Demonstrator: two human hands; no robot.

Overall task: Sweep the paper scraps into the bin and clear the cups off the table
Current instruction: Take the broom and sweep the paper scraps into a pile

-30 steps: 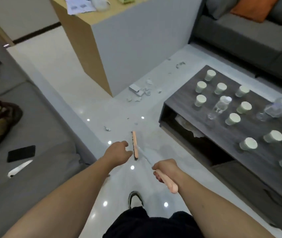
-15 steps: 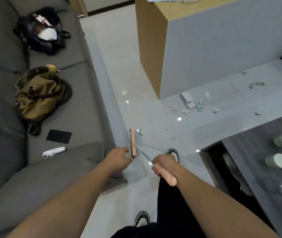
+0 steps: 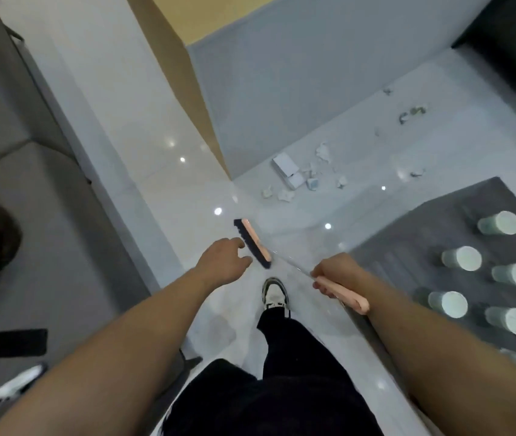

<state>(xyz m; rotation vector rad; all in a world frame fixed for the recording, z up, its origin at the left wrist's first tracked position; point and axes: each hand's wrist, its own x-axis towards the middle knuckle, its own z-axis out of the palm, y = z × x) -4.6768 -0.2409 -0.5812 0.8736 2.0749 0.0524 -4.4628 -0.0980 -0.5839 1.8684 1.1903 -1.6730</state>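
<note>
two hands: right hand (image 3: 333, 272) is wrapped round the pink grip of a broom (image 3: 252, 243); left hand (image 3: 223, 262) hangs loose and empty beside the brush head.
scraps: torn paper scraps (image 3: 297, 177) lie on the glossy floor beyond the brush head, apart from it.
handling: likely featherlight and skittish; short, low strokes suit.
cups: paper cups (image 3: 461, 258) stand on the dark coffee table (image 3: 407, 247), right of the gripping hand.

— What's different for you since a second ago?
— Your view swung back right — the cups (image 3: 461, 258) fill the right edge again, and the paper scraps (image 3: 294, 177) sit closer.
— And the broom (image 3: 252, 242)?
— Its head turned, bristles now facing your left hand (image 3: 223, 262).
</note>
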